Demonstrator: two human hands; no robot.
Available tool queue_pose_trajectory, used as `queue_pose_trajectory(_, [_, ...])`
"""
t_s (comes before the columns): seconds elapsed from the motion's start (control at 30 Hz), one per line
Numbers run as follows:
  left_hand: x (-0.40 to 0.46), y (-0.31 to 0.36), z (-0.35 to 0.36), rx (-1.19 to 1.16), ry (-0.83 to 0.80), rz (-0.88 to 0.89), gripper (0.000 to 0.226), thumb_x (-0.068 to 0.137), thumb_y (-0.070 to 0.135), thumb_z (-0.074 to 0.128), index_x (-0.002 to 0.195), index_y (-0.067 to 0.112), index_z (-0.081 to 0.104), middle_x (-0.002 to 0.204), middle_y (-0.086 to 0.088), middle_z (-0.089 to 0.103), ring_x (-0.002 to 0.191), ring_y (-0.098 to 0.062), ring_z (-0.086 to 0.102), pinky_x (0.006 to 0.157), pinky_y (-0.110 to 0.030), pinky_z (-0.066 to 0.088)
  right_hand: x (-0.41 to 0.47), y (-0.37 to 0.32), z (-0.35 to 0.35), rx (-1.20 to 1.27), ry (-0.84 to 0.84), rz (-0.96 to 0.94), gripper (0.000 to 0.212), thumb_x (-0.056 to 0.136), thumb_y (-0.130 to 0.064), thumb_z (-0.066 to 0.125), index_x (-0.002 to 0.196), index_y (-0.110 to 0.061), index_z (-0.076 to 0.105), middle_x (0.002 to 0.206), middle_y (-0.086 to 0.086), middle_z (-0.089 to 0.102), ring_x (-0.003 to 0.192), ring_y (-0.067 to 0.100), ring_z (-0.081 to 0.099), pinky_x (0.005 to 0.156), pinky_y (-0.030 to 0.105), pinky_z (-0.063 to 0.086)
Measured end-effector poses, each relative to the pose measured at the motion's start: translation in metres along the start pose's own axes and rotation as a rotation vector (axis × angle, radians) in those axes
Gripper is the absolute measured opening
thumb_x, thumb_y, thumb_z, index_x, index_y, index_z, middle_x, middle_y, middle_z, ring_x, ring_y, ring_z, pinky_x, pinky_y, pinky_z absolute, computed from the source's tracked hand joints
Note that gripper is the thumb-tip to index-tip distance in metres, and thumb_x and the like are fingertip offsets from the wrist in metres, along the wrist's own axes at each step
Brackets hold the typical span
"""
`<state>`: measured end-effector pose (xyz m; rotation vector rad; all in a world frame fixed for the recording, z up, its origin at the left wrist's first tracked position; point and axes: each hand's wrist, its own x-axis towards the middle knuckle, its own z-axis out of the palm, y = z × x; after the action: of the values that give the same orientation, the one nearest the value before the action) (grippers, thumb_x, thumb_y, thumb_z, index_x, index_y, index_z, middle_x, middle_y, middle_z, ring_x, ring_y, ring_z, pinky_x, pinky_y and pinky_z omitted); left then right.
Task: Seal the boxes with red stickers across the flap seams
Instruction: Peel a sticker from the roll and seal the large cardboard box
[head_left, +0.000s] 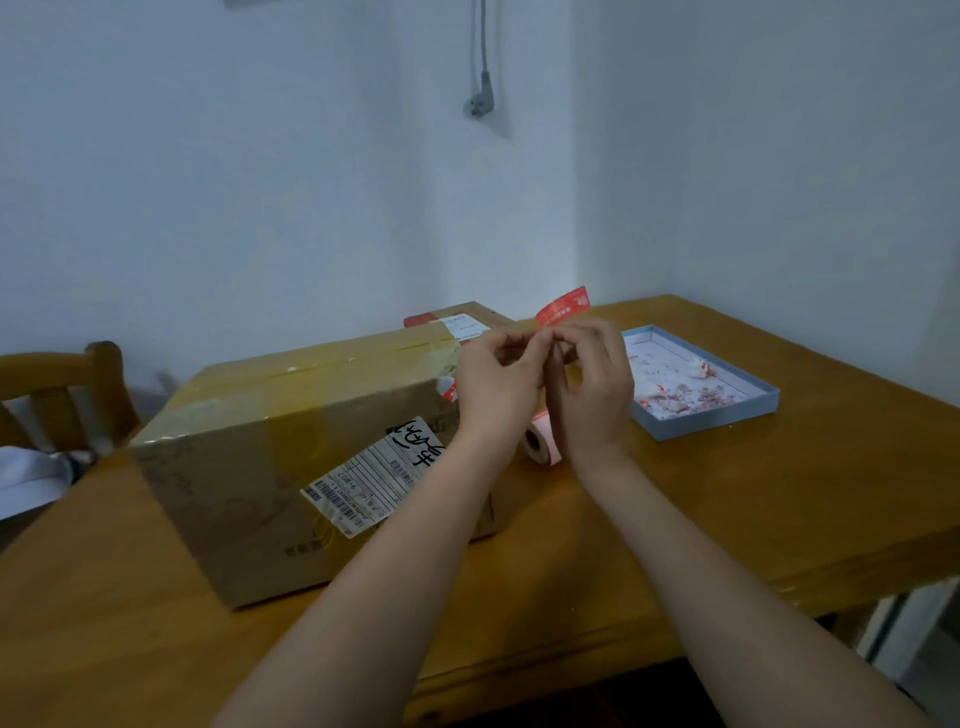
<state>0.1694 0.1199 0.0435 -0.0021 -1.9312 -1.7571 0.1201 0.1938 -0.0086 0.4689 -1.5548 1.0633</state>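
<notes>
Red sticker (563, 305) is pinched between left hand (498, 384) and right hand (592, 384), raised above the cardboard box (291, 441) on the desk (727, 493), probably to free its backing before sealing.

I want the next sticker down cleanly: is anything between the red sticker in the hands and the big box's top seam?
Nothing visible: the red sticker, pinched by both hands, is above the big box's far right corner, and the taped top seam lies bare.
</notes>
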Motion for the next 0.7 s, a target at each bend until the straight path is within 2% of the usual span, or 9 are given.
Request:
queue_pose_trajectory(0.1, [0.003,0.012,-0.012,-0.039,0.015,-0.005,0.013,0.094,0.012,0.061,0.087,0.006,0.070,0.059,0.005,0.058,0.047,0.003,0.053,0.049,-0.011,0.042,0.009,-0.011,0.005,0.028,-0.020,-0.010,0.012,0.092,-0.009,0.062,0.096,-0.001,0.069,0.101,0.012,0.060,0.089,0.016,0.058,0.075,0.021,0.049])
queue_pose_trajectory(0.23, [0.011,0.022,-0.031,0.008,0.066,0.013,0.022,0.094,0.014,0.060,0.074,0.019,0.068,0.062,0.003,0.061,0.056,-0.006,0.055,0.056,-0.020,0.045,0.017,-0.028,0.016,0.044,-0.055,-0.044,0.014,0.091,-0.008,0.063,0.098,-0.003,0.072,0.101,0.012,0.061,0.088,0.013,0.056,0.074,0.018,0.047])
queue_pose_trajectory(0.37, [0.017,0.031,-0.053,0.098,0.123,0.041,0.019,0.094,0.014,0.059,0.078,0.014,0.068,0.068,-0.004,0.065,0.056,-0.014,0.059,0.050,-0.030,0.048,0.023,-0.046,0.025,0.145,-0.129,-0.018,0.018,0.091,-0.015,0.059,0.099,-0.006,0.073,0.100,0.008,0.061,0.089,0.012,0.058,0.074,0.015,0.046])
queue_pose_trajectory(0.47, [0.021,0.034,-0.072,0.187,0.166,0.072,0.016,0.095,0.013,0.057,0.084,0.009,0.068,0.079,-0.007,0.071,0.058,-0.012,0.061,0.063,-0.031,0.056,0.029,-0.060,0.031,0.206,-0.171,0.098,0.012,0.089,-0.023,0.066,0.096,-0.013,0.066,0.095,-0.001,0.060,0.077,0.012,0.059,0.065,0.020,0.048])
queue_pose_trajectory(0.57, [0.025,0.035,-0.091,0.257,0.176,0.099,0.015,0.095,0.014,0.057,0.082,0.011,0.065,0.080,-0.005,0.071,0.060,-0.012,0.062,0.069,-0.034,0.058,0.035,-0.071,0.038,0.271,-0.173,0.297,0.026,0.085,-0.032,0.072,0.099,-0.021,0.053,0.091,-0.007,0.059,0.071,0.007,0.057,0.061,0.017,0.047])
queue_pose_trajectory(0.7, [0.029,0.036,-0.118,0.325,0.190,0.105,0.019,0.095,0.015,0.056,0.077,0.017,0.062,0.080,-0.003,0.071,0.065,-0.016,0.064,0.071,-0.035,0.058,0.042,-0.083,0.047,0.246,-0.239,0.280,0.016,0.089,-0.029,0.068,0.094,-0.017,0.059,0.092,-0.003,0.062,0.070,-0.001,0.057,0.061,0.008,0.043])
